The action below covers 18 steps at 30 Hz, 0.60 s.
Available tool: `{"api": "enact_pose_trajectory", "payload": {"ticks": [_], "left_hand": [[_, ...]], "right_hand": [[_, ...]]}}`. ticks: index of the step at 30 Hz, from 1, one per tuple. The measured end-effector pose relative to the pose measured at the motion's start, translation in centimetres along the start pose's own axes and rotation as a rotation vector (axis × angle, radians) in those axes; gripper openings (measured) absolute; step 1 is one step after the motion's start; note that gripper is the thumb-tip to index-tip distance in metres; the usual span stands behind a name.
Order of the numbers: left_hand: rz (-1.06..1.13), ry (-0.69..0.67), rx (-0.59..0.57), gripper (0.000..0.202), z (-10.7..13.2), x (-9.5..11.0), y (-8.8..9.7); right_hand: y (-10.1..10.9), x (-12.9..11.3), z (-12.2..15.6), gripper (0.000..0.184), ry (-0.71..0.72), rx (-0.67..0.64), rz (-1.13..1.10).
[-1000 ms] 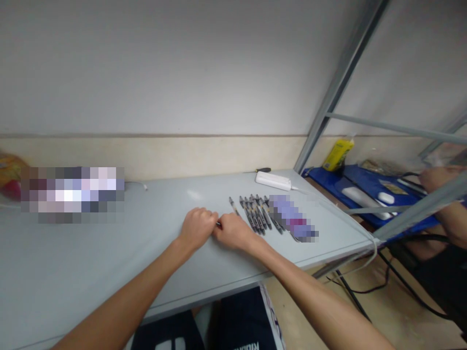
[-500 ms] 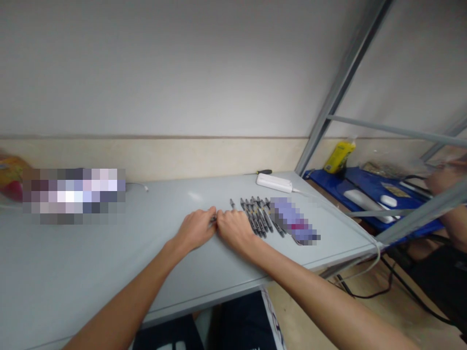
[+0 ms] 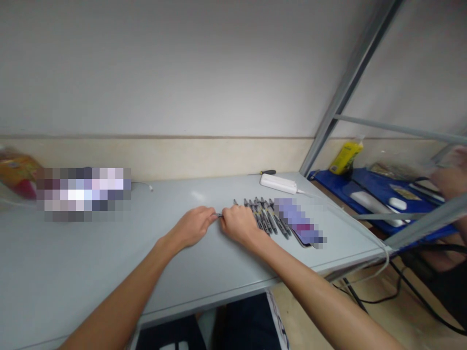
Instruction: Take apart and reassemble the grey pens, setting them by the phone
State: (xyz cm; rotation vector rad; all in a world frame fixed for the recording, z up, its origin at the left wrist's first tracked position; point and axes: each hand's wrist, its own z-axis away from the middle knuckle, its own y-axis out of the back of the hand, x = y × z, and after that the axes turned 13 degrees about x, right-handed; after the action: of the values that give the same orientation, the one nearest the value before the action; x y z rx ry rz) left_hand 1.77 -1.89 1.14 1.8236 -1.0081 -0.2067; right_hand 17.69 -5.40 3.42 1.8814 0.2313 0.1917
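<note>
My left hand (image 3: 195, 225) is closed, its thumb and fingertips pinching one end of a thin dark pen (image 3: 219, 215). Close beside it, my right hand (image 3: 239, 223) is wrapped round the other end; only a short stretch of the pen shows in the gap between them. Both hands are low over the grey-white table (image 3: 204, 277). Just right of my right hand lies a row of several grey-black pens (image 3: 268, 221), some partly hidden behind that hand. A phone-shaped thing with a blurred-out purple face (image 3: 297, 221) lies beside the row.
A white power strip (image 3: 278, 183) and a screwdriver (image 3: 268, 172) lie near the wall. At the left are a pixelated object (image 3: 83, 192) and an orange packet (image 3: 16, 170). Past a metal post (image 3: 328, 116), a blue table (image 3: 359, 182) holds a yellow pack (image 3: 346, 156); a person's arm shows there.
My hands have drawn slightly apart, so a thin bit of the pen now shows between them. The whole view has shifted a little, with things appearing further right.
</note>
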Motion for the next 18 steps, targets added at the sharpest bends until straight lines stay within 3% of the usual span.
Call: {"api": "enact_pose_trajectory", "payload": {"ticks": [4, 12, 18], "left_hand": [[0.069, 0.058, -0.065, 0.039, -0.1, 0.4, 0.2], [0.404, 0.243, 0.173, 0.02, -0.4, 0.3, 0.4], [0.854, 0.496, 0.181, 0.025, -0.6, -0.5, -0.4]], "right_hand": [[-0.2, 0.6, 0.3, 0.029, 0.058, 0.003, 0.014], [-0.1, 1.9, 0.6, 0.037, 0.002, 0.119, -0.084], [0.1, 3.4, 0.6, 0.027, 0.153, 0.161, -0.347]]}}
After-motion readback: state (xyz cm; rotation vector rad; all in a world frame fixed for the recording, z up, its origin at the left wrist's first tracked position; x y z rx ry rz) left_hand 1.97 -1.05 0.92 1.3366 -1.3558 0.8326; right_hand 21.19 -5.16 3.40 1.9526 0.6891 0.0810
